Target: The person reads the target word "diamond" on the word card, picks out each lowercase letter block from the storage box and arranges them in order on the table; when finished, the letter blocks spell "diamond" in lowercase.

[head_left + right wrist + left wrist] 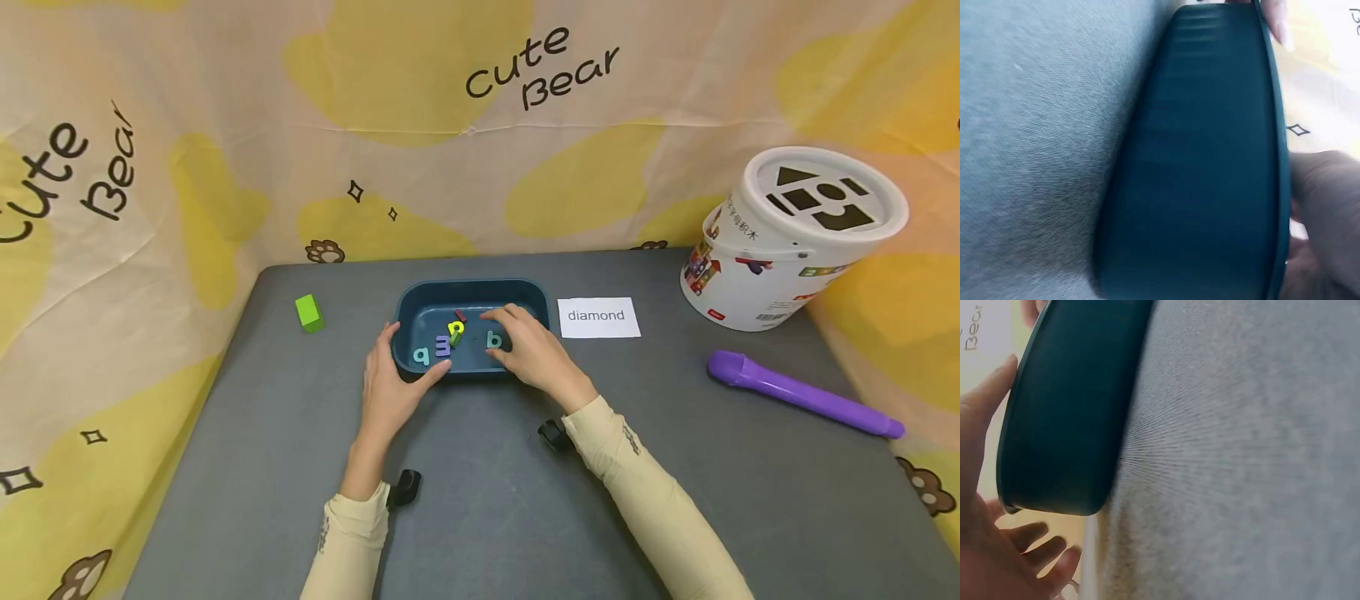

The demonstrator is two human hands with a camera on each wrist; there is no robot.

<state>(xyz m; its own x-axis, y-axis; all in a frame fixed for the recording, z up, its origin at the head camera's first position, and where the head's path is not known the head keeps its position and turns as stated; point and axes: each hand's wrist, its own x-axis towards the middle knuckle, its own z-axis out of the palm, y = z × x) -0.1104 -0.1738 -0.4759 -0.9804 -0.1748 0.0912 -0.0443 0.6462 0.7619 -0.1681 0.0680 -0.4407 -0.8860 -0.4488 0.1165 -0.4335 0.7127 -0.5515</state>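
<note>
A dark blue tray (pixel 474 285) lies on the table with small letters in it. My left hand (pixel 390 387) is at its near left corner, thumb along the front rim and fingers beside the left wall. My right hand (pixel 536 350) reaches over the right part of the tray, thumb and fingers spread around a teal letter b (pixel 493 340) with a gap between them. Further left lie a purple m-shaped letter (pixel 443 346), a yellow letter (pixel 456 327) overlapping a green piece, a teal q-shaped letter (pixel 422 357) and a dark red piece (pixel 461 316). Both wrist views show mostly the tray's outer wall (pixel 1079 406).
A white card (pixel 598 317) reading "diamond" lies right of the tray. A green block (pixel 309 313) is at the left. A white bucket (pixel 780 275) with a shape-cut lid stands at the back right, behind a purple stick (pixel 810 395). A patterned cloth (pixel 420 192) hangs behind the table.
</note>
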